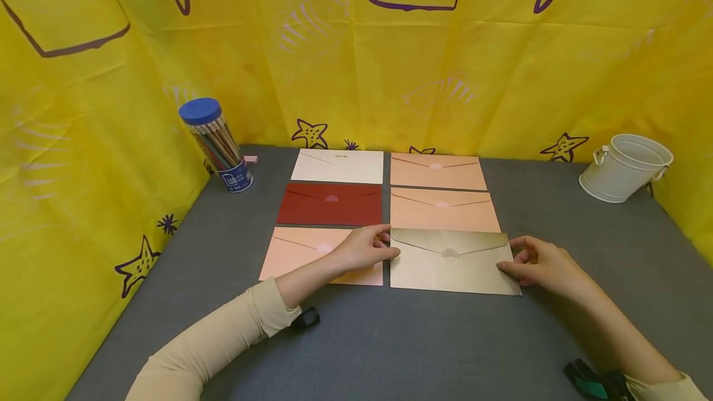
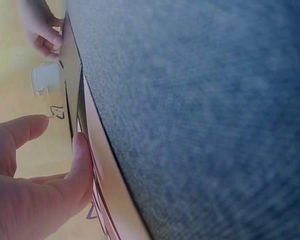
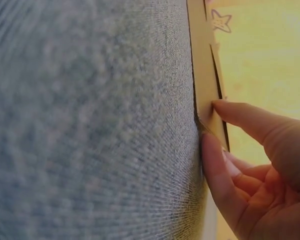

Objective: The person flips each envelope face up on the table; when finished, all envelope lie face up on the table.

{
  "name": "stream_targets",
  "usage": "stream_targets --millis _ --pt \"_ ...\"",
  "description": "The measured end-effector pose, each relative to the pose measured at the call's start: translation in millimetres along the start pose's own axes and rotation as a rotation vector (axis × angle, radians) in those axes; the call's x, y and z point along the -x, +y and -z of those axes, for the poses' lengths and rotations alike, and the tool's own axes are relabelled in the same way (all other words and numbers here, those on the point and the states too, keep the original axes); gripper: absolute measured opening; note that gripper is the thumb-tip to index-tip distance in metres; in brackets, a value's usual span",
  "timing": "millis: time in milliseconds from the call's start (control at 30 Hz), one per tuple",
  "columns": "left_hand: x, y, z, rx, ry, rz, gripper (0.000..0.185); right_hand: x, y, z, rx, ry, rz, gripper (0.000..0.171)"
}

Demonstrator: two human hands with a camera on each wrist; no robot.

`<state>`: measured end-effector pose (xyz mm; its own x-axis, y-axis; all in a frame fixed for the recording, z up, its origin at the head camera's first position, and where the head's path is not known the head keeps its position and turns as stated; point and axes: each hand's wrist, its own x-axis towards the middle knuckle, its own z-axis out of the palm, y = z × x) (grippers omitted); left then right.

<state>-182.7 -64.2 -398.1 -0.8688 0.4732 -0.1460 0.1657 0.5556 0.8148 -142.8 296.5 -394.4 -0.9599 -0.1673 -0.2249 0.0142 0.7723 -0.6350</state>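
Note:
A gold envelope [image 1: 445,271] lies face down at the front right of two columns of envelopes, its flap and round seal uppermost. My left hand [image 1: 364,248] reaches its left edge with the thumb tip, while the index finger stands apart in the left wrist view. At the right edge my right hand [image 1: 548,265] pinches the gold envelope between thumb and fingers, seen closely in the right wrist view. Under my left wrist lies a peach envelope [image 1: 289,262], partly covered. Behind it is a red envelope [image 1: 328,212].
Farther back lie a white envelope [image 1: 337,169] and two peach ones, the nearer peach envelope [image 1: 412,212] bordering the gold one. A blue-lidded pencil tub [image 1: 217,144] leans at back left near a pink eraser [image 1: 251,159]. A white bucket [image 1: 624,169] stands at back right.

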Motion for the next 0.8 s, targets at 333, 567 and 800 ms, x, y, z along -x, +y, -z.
stream_targets --millis 333,567,800 --pt "3.1 4.3 0.9 -0.032 0.010 -0.006 0.061 3.1 -4.0 -1.8 0.094 0.046 0.005 0.063" --pt "2.9 6.5 0.3 -0.058 0.014 -0.015 0.059 6.4 -3.4 -2.6 0.105 0.087 0.050 0.055" --pt "2.3 5.6 -0.6 -0.106 0.013 -0.047 0.056 7.5 -1.8 -3.9 0.120 0.103 0.098 0.049"
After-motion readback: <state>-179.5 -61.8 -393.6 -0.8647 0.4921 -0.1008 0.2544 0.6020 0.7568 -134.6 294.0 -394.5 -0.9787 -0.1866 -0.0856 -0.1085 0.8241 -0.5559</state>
